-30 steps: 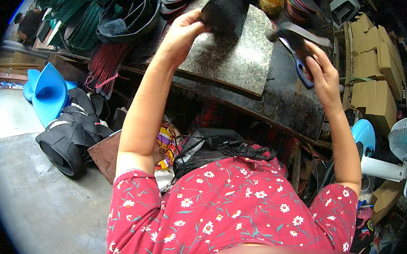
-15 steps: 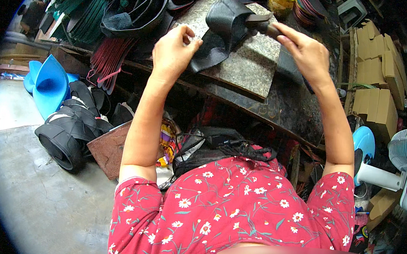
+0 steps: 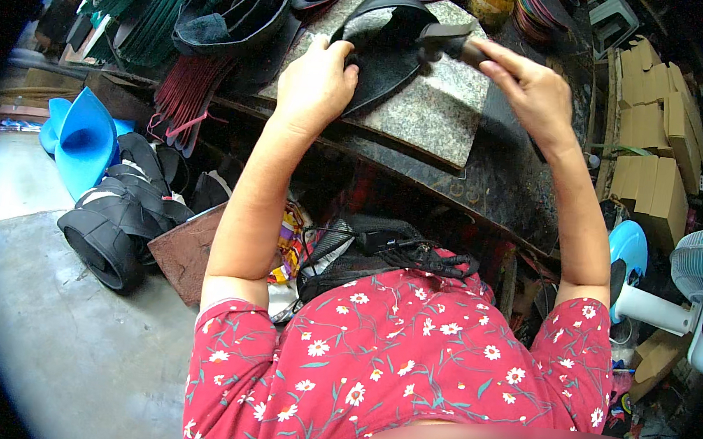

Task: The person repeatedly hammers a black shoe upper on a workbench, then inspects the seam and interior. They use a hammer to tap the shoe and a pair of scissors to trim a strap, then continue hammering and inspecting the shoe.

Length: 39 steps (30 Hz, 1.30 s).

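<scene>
A black leather-like piece [image 3: 393,62], curved into a loop, lies on the speckled stone slab [image 3: 450,116]. At its left edge, my left hand [image 3: 317,85] is closed with fingers and thumb gripping it. My right hand [image 3: 531,93] is wrapped round the dark handle of a hammer [image 3: 442,35]. The hammer's black head hovers by the right side of the leather piece, above the slab; whether it touches the piece I cannot tell.
A black open container [image 3: 234,12] stands left of the slab, near stacked red-edged pieces [image 3: 192,95]. A yellow-lidded jar [image 3: 491,3] stands behind on the dark workbench [image 3: 501,202]. Cardboard boxes [image 3: 651,185] and a white fan [image 3: 695,263] are to the right; black rolled pieces [image 3: 115,238] lie left.
My left hand has moved right and taken hold of the black leather piece, which has turned and opened into a wider loop. The hammer stays nearly in place.
</scene>
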Tool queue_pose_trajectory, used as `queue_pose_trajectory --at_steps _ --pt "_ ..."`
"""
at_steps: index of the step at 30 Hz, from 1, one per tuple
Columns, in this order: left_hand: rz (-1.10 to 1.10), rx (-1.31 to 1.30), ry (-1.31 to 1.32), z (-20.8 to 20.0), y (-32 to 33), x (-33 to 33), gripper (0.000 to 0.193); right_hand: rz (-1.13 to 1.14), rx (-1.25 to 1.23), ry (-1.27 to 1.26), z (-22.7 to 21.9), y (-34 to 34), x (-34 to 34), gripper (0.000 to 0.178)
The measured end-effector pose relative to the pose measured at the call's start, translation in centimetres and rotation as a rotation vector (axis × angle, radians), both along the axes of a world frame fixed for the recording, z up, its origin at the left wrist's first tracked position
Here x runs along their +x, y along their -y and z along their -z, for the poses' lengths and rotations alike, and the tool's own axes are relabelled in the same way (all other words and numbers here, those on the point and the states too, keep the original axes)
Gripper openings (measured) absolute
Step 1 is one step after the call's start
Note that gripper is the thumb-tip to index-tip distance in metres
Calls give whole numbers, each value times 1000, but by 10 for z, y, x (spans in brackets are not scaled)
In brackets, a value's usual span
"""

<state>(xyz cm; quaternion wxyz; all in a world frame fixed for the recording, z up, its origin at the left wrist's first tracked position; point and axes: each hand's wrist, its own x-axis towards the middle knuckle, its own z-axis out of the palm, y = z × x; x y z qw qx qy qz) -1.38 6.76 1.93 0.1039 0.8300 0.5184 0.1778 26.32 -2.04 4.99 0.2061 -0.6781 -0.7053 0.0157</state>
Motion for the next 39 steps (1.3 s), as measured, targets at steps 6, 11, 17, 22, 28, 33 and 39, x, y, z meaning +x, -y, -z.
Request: queue_pose_trajectory --at_steps 6,11,17,22,28,33,39 --pt "54 -45 80 21 -8 1 44 -161 367 -346 6 1 -22 32" --pt "87 -124 262 22 -14 17 43 9 71 74 10 12 -15 32" --pt "114 -21 360 19 -15 37 37 -99 201 -280 25 23 -15 34" --pt "102 91 137 -3 12 11 48 -99 155 19 33 27 -14 34" --pt "9 73 57 14 51 -4 59 -114 174 -468 12 35 -10 34" --pt "111 105 241 23 41 4 62 -94 -37 -107 19 42 -24 32" --pt "156 202 354 29 21 38 55 -54 172 -440 20 40 -11 34"
